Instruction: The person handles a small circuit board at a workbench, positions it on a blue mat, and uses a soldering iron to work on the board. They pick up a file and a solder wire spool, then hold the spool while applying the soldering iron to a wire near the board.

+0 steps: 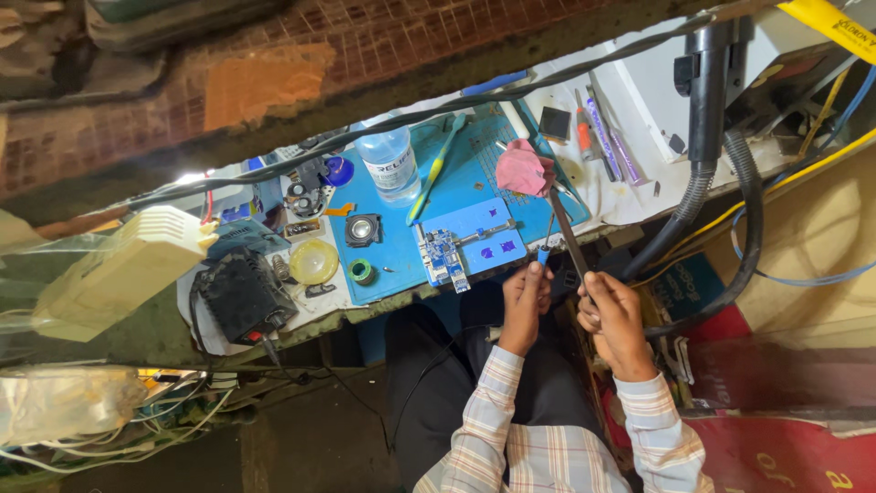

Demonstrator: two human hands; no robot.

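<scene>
Your left hand [526, 290] pinches a thin blue-handled metal tool [546, 239] at its grip, tip toward the blue work mat [392, 260]. Your right hand [610, 315] is closed around a long dark flat bar [568, 233], its far end by the crumpled pink cloth [524, 170].

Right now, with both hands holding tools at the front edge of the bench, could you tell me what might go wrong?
1. The left hand grips a thin blue-handled tool right beside the small circuit board; a slip could scratch it.
2. The right hand holds a long dark tool whose tip reaches the pink cloth, which might snag.
3. The water bottle stands on the blue mat and could tip.
</scene>
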